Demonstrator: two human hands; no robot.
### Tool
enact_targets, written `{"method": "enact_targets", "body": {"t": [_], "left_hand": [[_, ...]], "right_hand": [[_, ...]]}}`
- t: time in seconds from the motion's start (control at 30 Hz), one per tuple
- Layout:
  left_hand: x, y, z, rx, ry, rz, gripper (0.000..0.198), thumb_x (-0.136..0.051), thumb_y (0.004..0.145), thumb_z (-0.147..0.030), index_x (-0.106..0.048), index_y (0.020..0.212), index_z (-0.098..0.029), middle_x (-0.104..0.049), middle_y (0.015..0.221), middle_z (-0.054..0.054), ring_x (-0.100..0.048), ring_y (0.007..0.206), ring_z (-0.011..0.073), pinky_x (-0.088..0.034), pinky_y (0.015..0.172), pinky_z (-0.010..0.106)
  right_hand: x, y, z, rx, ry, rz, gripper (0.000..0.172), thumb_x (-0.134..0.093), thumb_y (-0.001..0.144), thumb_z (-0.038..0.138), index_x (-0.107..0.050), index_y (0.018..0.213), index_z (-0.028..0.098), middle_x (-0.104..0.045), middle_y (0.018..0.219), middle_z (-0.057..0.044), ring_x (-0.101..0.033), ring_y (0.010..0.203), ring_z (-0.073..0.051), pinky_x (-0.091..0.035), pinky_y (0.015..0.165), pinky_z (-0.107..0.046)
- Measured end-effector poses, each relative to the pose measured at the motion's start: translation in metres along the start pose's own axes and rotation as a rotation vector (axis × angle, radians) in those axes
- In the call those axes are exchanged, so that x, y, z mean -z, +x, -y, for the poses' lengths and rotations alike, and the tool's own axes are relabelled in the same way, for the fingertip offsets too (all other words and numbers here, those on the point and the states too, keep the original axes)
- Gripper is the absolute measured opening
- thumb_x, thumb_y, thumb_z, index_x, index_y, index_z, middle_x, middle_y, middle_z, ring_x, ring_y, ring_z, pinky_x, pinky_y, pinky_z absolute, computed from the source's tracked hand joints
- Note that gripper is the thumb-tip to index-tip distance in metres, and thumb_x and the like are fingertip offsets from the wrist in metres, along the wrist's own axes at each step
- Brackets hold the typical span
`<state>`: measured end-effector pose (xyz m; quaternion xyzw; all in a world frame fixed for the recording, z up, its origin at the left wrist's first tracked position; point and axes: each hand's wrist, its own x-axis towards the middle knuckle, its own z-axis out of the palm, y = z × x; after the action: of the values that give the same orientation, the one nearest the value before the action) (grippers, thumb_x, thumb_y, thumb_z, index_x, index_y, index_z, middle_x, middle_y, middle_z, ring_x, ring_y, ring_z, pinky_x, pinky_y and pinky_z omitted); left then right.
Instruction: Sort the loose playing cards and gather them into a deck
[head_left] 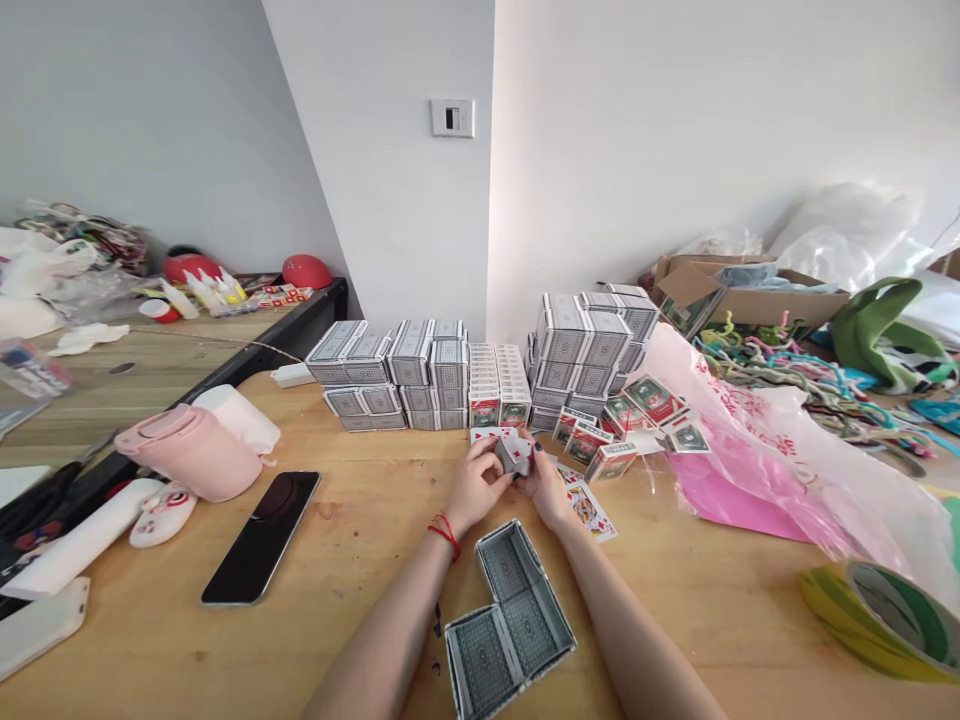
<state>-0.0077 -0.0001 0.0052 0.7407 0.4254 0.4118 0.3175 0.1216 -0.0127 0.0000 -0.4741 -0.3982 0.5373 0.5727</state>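
In the head view, the left hand (481,478) and the right hand (544,488) were close together over the middle of the desk (360,570), both clamped on a small bunch of playing cards (511,454). Some red faces showed, but how many cards there were could not be told. Just right of the right hand, loose cards (591,510) lay face up on the wood, partly under the wrist. Between the forearms, at the near side, sat an open L-shaped tray (480,652).

The likeliest trouble was a slip: smooth, thin cards could fan out and drop if the fingers loosened unevenly, or bend if pinched too hard. A forearm swinging inward could knock the tray, and the right wrist could sweep the loose cards aside. At the far side, the tall right stack (577,335) looked uneven and might topple if bumped, since its blocks seemed simply piled up.

The tray had thin, upright card walls with pale, slightly rough edges and a finely patterned grey floor. The same grey pattern covered the boxy left stack (356,350) and the right one. Between them stood a neat bank of white-ended card boxes (498,385), while glossy red and green packets (654,398) lay tilted in a heap at the far right, near a crumpled, see-through pink plastic sheet (739,430). A smooth black phone (262,540) lay flat well to the left.
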Motion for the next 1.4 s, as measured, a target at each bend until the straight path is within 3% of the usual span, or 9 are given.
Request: {"method": "enact_targets", "body": {"t": [0.17,0.4,0.53,0.63,0.83,1.1,1.4], "left_hand": [[-0.002,-0.001,0.004,-0.054,0.067,0.004,0.01,-0.055,0.066,-0.014,-0.049,0.06,-0.018,-0.046,0.12,0.007,-0.043,0.11,0.0183,-0.033,0.093,0.037],[0.002,-0.002,-0.007,-0.169,0.191,0.027,0.01,-0.052,0.066,-0.011,-0.049,0.059,-0.018,-0.046,0.119,0.007,-0.039,0.111,0.0209,-0.033,0.092,0.039],[0.004,-0.004,-0.014,-0.226,0.304,0.024,0.012,-0.054,0.064,-0.011,-0.048,0.055,-0.017,-0.047,0.115,0.005,-0.038,0.107,0.0242,-0.034,0.089,0.041],[0.002,-0.005,-0.012,-0.236,0.312,0.005,0.011,-0.053,0.064,-0.012,-0.047,0.055,-0.016,-0.045,0.113,0.006,-0.042,0.1,0.0222,-0.037,0.085,0.038],[-0.003,-0.006,-0.002,-0.184,0.253,0.051,0.01,-0.051,0.064,-0.011,-0.044,0.057,-0.014,-0.039,0.113,0.008,-0.047,0.069,0.0105,-0.043,0.066,0.03],[-0.004,-0.005,-0.002,-0.173,0.277,0.076,0.008,-0.05,0.063,-0.011,-0.044,0.059,-0.014,-0.037,0.112,0.008,-0.048,0.07,0.0111,-0.042,0.065,0.029],[-0.003,-0.004,-0.003,-0.179,0.291,0.069,0.011,-0.05,0.062,-0.01,-0.041,0.056,-0.015,-0.039,0.108,0.007,-0.046,0.068,0.0102,-0.04,0.064,0.028]], "right_hand": [[-0.002,0.001,-0.003,0.047,-0.029,-0.01,0.036,-0.047,0.073,0.043,-0.058,0.1,0.023,-0.063,0.093,-0.004,-0.057,0.082,-0.018,-0.047,0.059,-0.026],[-0.001,0.003,-0.006,0.006,0.154,0.027,0.045,-0.05,0.072,0.04,-0.047,0.115,0.026,-0.058,0.107,-0.003,-0.057,0.086,-0.018,-0.048,0.064,-0.029],[-0.002,0.002,-0.004,0.028,0.14,0.02,0.046,-0.052,0.071,0.04,-0.048,0.115,0.027,-0.055,0.112,-0.001,-0.055,0.093,-0.019,-0.047,0.069,-0.028],[-0.003,0.001,-0.001,0.043,0.097,0.01,0.044,-0.053,0.071,0.04,-0.05,0.113,0.027,-0.055,0.112,-0.001,-0.054,0.095,-0.019,-0.046,0.072,-0.028],[-0.003,0.0,0.001,0.092,0.031,0.063,0.039,-0.054,0.072,0.039,-0.054,0.108,0.025,-0.06,0.102,-0.002,-0.055,0.089,-0.019,-0.043,0.075,-0.03],[-0.001,0.001,0.0,0.146,-0.115,0.041,0.035,-0.056,0.07,0.039,-0.058,0.102,0.023,-0.061,0.099,-0.002,-0.053,0.094,-0.02,-0.038,0.085,-0.033],[-0.001,0.001,-0.003,0.159,-0.095,0.095,0.034,-0.056,0.071,0.038,-0.056,0.102,0.024,-0.059,0.102,-0.002,-0.052,0.096,-0.02,-0.037,0.086,-0.034]]}}
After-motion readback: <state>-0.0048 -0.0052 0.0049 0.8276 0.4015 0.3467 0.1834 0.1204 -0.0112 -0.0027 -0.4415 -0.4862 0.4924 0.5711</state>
